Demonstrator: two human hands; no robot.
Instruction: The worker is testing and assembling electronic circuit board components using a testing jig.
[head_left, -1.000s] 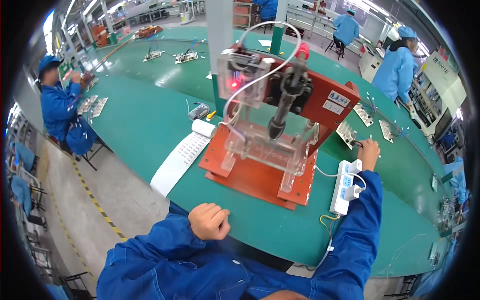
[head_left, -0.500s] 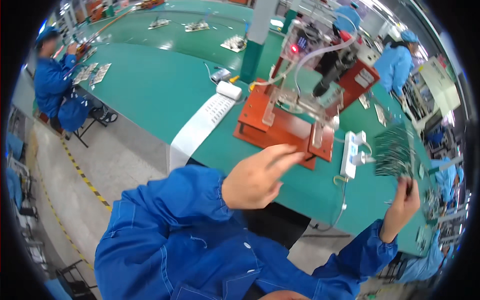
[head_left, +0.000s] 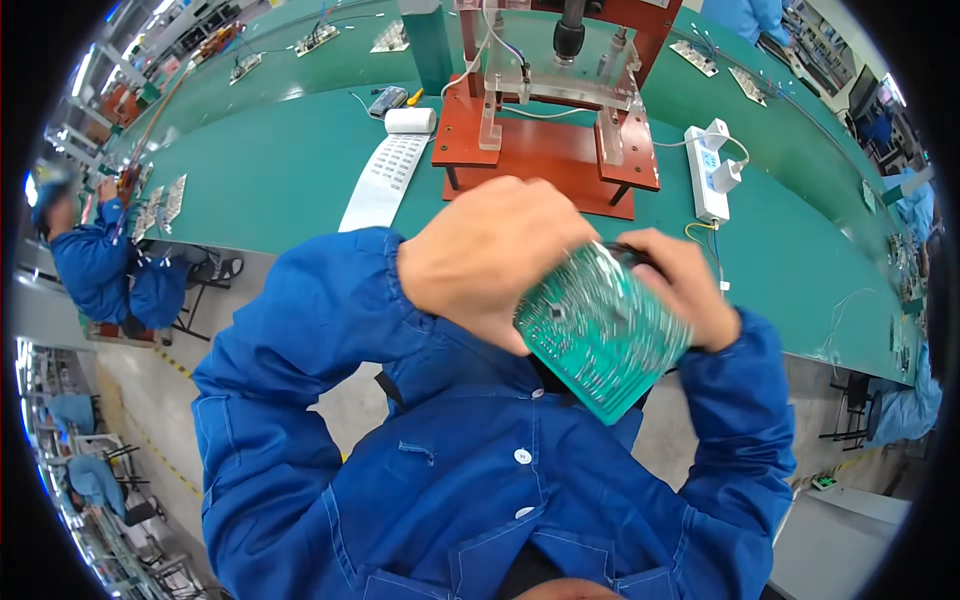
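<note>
A green circuit board [head_left: 605,335], its face blurred with many small silvery pins or leads, is held tilted in front of my chest. My right hand [head_left: 685,285] grips its upper right edge, with something dark at the fingers that I cannot make out. At the board's upper left edge, my left hand [head_left: 500,255] is curled with the thumb along the side; its fingertips are hidden or smeared. Beyond both hands stands a red-brown press fixture [head_left: 540,165] with clear plastic parts and a black tool head [head_left: 568,38] above.
A white power strip [head_left: 708,180] with plugs lies right of the fixture on the green table [head_left: 270,190]. To the left, a label roll [head_left: 410,122] trails its strip to the table edge. A co-worker [head_left: 95,250] sits at the far left; loose boards [head_left: 160,208] lie nearby.
My right hand has brought the circuit board from the far right to my chest. My left hand has come to the board's edge. The view has turned, and the fixture now appears higher.
</note>
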